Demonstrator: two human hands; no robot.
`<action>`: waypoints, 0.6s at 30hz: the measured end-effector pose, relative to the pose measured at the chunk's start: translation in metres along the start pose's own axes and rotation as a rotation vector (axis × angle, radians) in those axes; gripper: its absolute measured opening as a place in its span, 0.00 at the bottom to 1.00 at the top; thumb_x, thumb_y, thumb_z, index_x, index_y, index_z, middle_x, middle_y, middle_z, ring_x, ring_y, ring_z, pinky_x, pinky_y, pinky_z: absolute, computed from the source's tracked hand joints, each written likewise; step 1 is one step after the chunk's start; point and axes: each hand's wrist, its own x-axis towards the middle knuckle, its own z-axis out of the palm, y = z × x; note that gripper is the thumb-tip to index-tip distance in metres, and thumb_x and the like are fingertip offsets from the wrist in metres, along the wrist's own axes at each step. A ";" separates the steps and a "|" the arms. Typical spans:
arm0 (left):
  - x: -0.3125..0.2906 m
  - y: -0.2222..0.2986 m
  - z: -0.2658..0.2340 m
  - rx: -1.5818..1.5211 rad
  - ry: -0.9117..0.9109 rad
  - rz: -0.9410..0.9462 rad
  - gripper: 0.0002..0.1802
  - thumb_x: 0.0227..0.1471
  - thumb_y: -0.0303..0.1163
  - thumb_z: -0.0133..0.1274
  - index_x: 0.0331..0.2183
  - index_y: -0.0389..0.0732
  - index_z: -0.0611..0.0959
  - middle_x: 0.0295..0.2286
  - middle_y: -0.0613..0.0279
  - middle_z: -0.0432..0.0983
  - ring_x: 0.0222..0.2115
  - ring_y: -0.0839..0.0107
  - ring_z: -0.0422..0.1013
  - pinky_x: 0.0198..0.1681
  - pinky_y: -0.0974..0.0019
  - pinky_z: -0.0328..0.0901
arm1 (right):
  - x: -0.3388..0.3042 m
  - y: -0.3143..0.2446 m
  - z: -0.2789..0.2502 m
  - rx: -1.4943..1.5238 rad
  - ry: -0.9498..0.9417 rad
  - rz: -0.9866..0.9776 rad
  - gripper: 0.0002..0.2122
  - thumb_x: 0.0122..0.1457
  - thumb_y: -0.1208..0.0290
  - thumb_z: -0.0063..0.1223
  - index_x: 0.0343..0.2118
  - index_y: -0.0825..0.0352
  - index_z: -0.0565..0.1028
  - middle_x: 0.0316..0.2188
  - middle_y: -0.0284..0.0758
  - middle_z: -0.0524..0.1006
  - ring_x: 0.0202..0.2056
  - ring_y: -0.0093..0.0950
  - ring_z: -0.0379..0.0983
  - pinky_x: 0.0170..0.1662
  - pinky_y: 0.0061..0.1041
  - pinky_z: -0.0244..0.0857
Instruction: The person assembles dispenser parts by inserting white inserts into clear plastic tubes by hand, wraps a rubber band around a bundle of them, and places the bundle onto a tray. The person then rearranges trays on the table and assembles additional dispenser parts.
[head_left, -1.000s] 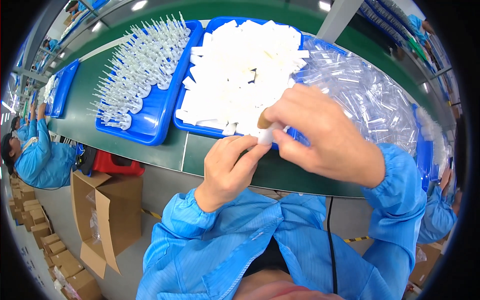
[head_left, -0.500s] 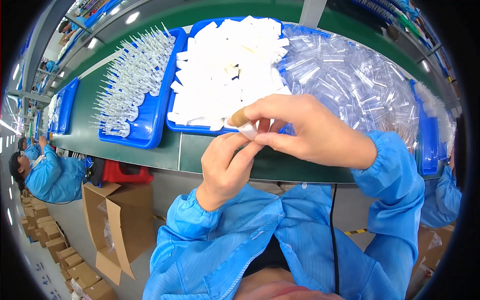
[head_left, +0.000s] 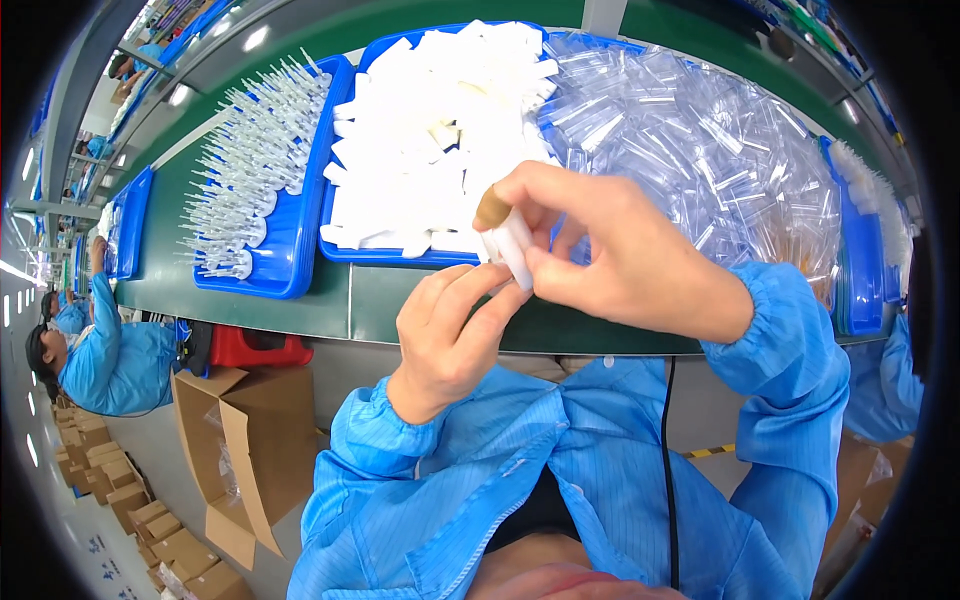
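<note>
At the far left of the room, a person in a blue sleeve point(head_left: 110, 290) sat at the table point(head_left: 410, 305), while cartons point(head_left: 150, 520) lay about on the grey floor point(head_left: 375, 395) below. The table was dark green, with a pale seam crossing it, and its near edge bent with the lens. Right of the cartons, an open carton point(head_left: 275, 430) stood on the floor, its flaps splayed and something clear inside; just above it was a red object point(head_left: 258, 348), partly hidden. On the table, a left tray point(head_left: 288, 228), blue, carried upright spiked white parts point(head_left: 250, 150), its near right portion bare. Just beside it, a middle tray point(head_left: 395, 257) was heaped with white blocks point(head_left: 430, 110). In front of that tray, the left hand point(head_left: 440, 345) held the lower end of a white piece point(head_left: 513, 250) between narrowed fingers; the right hand point(head_left: 630, 260), its index finger wearing a brown cover point(head_left: 492, 210), pinched the same piece higher up. Whether it was one part or two could not be told. The right hand blocked part of the clear sleeves point(head_left: 690, 150) piled behind it. A black cable point(head_left: 670, 460) hung below the table, and blue trays point(head_left: 858, 275) stood at far right.
</note>
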 end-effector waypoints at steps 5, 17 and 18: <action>0.003 0.007 -0.010 -0.008 -0.047 0.086 0.25 0.29 0.14 0.64 0.36 0.41 0.86 0.36 0.59 0.78 0.31 0.62 0.73 0.30 0.66 0.70 | 0.013 0.019 -0.020 0.242 0.406 0.008 0.09 0.56 0.75 0.55 0.40 0.72 0.76 0.27 0.38 0.79 0.31 0.22 0.77 0.31 0.23 0.72; -0.006 -0.001 -0.005 0.006 0.025 0.083 0.22 0.32 0.23 0.60 0.37 0.43 0.87 0.37 0.63 0.79 0.32 0.67 0.73 0.28 0.69 0.65 | 0.003 0.017 -0.005 0.038 0.203 -0.028 0.07 0.58 0.75 0.55 0.37 0.72 0.76 0.35 0.35 0.79 0.36 0.22 0.76 0.41 0.23 0.70; -0.007 -0.002 -0.005 0.007 0.025 0.080 0.22 0.32 0.23 0.60 0.37 0.43 0.87 0.37 0.63 0.79 0.32 0.67 0.73 0.28 0.69 0.65 | 0.002 0.017 -0.001 -0.028 0.220 -0.111 0.07 0.57 0.75 0.55 0.37 0.72 0.76 0.31 0.36 0.79 0.34 0.24 0.77 0.39 0.25 0.70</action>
